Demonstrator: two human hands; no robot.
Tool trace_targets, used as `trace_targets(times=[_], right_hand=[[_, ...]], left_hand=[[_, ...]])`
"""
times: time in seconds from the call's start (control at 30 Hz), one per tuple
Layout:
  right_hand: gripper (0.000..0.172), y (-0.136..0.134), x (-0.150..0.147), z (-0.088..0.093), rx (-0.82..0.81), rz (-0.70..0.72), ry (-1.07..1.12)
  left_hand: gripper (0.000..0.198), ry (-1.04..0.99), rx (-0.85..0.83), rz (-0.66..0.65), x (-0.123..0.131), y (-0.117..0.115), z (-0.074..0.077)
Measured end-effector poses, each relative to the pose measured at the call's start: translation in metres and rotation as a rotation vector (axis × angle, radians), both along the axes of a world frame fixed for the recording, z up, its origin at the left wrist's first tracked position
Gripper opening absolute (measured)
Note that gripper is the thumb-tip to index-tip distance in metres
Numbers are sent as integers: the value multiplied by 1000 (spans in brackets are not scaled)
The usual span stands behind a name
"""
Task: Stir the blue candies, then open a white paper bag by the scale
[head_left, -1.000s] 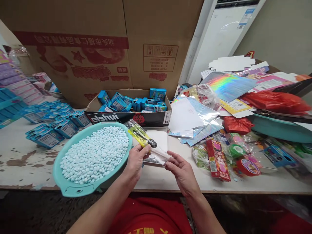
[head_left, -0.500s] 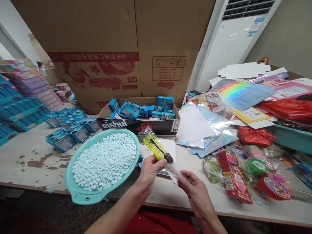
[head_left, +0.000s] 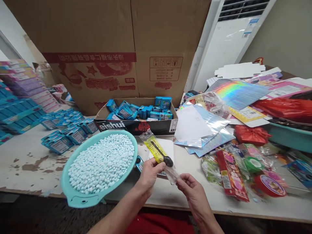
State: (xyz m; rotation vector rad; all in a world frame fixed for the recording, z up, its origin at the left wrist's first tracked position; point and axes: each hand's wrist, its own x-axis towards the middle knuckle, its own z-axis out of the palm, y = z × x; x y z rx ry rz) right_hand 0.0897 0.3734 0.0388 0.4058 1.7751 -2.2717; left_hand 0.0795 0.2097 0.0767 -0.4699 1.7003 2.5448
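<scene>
Between my two hands is a clear plastic packet [head_left: 158, 150] with a yellow printed panel and a black spoon [head_left: 167, 161] showing on it. My left hand [head_left: 149, 172] pinches the packet by its left edge, beside the spoon's bowl. Thumb and fingers of my right hand [head_left: 188, 185] are closed on the clear lower end of the wrapper. The packet slants, its printed end up and to the left. Behind it lies a white pad-like object [head_left: 168, 146], partly hidden. A small blue box [head_left: 139, 163] sits next to my left hand, half covered by the basin.
A turquoise basin [head_left: 65, 172] of pale blue candies stands at left, overhanging the table edge. Behind is an open carton [head_left: 136, 126] of blue boxes. More blue boxes [head_left: 58, 143] stand at left. Silvery sheets [head_left: 209, 143], a red box [head_left: 231, 175] and tape-like rolls [head_left: 270, 186] lie right.
The view has shifted slightly, so the table things appear a little further left. Both hands keep hold of the packet, which has turned a little, showing the spoon more clearly.
</scene>
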Motion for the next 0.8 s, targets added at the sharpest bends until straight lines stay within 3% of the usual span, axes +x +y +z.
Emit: trace_targets(times=[0.3,0.57,0.7,0.8], right_hand=[[43,4,3,3,41,-50,62],[45,8,7,3,30,-57,141],[33,15,11,1,241,-67,438],[41,20,15,0,511,-36,768]], left_hand=[[41,-1,51,-33,-4,4,-9],[51,-46,130,46,-8,5,-11],[54,-59,106,46,-10,5,-7],[55,-41,110,16,-10,8,-5]])
